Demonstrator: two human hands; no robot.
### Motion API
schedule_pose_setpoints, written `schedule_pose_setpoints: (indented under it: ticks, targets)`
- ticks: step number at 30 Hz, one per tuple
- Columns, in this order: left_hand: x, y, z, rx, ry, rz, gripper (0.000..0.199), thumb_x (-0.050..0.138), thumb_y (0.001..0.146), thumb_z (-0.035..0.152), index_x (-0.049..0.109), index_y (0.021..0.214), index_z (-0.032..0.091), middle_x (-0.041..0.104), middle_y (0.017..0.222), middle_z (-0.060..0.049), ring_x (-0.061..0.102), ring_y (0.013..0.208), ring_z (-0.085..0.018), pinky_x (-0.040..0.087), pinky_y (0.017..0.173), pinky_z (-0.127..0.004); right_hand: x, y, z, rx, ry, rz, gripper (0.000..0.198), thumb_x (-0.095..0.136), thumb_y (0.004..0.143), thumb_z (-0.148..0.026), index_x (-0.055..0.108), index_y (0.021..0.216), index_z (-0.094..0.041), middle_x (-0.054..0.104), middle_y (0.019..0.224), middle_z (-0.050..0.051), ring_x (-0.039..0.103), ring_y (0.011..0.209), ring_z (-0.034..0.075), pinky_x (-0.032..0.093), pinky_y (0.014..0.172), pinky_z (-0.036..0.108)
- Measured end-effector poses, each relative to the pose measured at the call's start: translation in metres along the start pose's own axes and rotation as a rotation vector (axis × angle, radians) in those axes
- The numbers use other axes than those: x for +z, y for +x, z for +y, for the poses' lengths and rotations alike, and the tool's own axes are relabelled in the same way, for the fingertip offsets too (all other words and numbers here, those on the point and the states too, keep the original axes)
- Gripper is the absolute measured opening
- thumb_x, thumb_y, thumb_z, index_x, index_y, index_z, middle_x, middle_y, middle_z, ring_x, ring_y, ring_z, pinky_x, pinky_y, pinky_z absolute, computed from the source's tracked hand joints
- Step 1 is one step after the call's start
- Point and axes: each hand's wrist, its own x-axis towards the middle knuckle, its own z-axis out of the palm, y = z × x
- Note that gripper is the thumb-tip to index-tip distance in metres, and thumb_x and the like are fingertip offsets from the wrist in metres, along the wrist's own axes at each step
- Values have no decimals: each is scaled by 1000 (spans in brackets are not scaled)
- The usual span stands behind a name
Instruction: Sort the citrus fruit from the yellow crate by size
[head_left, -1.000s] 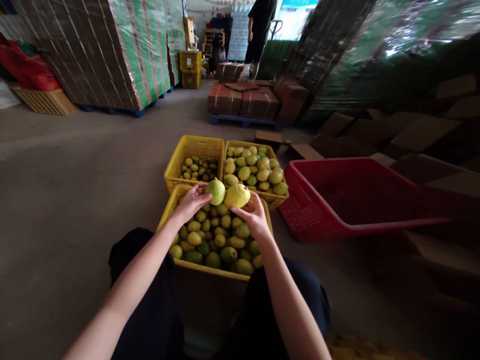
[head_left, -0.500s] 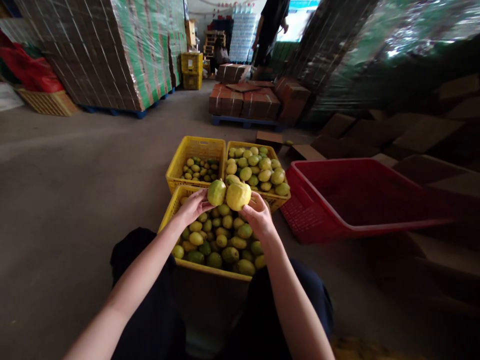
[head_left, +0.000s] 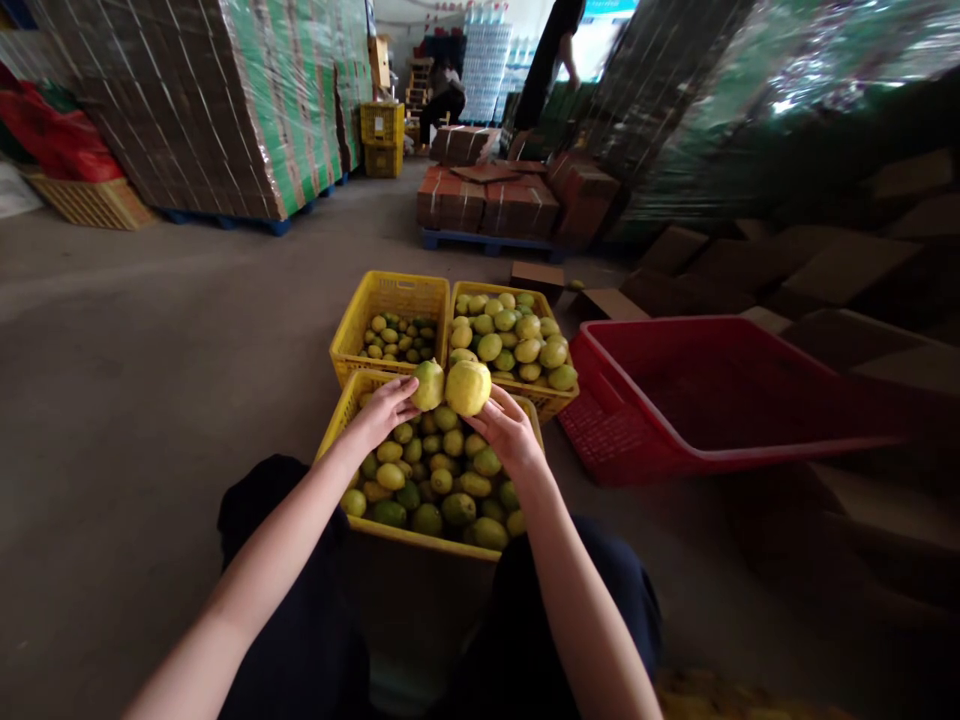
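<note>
My left hand (head_left: 386, 412) grips a greenish-yellow lemon (head_left: 428, 386) by its left side. Close beside it, my right hand (head_left: 507, 428) holds a larger, yellower lemon (head_left: 469, 388), its fingers behind and under the fruit. Both lemons are held up over the near yellow crate (head_left: 420, 543), which contains many green and yellow lemons (head_left: 459, 509). Behind it on the left, another yellow crate (head_left: 349, 325) has smaller lemons (head_left: 401, 338) low inside. The crate at back right (head_left: 559, 398) is heaped with larger lemons (head_left: 527, 350).
A red plastic basket (head_left: 660, 462) stands right of the crates, with cardboard boxes (head_left: 847, 275) around it. Farther back, bundled flat cardboard (head_left: 487, 205) lies on a blue pallet (head_left: 491, 245). A tall wrapped stack (head_left: 300, 110) rises at left. Two people are in the background.
Both lemons have turned in my hands, and the right one shows a different side. My hands stay over the near crate. In the background, the standing person leans over more.
</note>
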Motion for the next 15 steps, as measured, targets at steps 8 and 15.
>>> schedule_pose_setpoints:
  ticks: [8, 15]
  targets:
    - [-1, -1, 3, -18, -61, 80, 23, 81, 75, 28, 70, 91, 16, 74, 90, -6, 71, 88, -19, 55, 90, -34, -1, 1, 2, -4, 28, -2, 56, 90, 53, -38, 70, 104, -28, 76, 87, -1, 73, 77, 21, 60, 84, 43]
    - [6, -3, 5, -79, -120, 66, 15, 73, 83, 25, 72, 91, 11, 74, 95, -10, 71, 92, -21, 59, 89, -36, 0, 2, 6, 8, -33, -20, 56, 88, 54, -49, 73, 100, -22, 78, 88, 4, 74, 80, 26, 60, 77, 42]
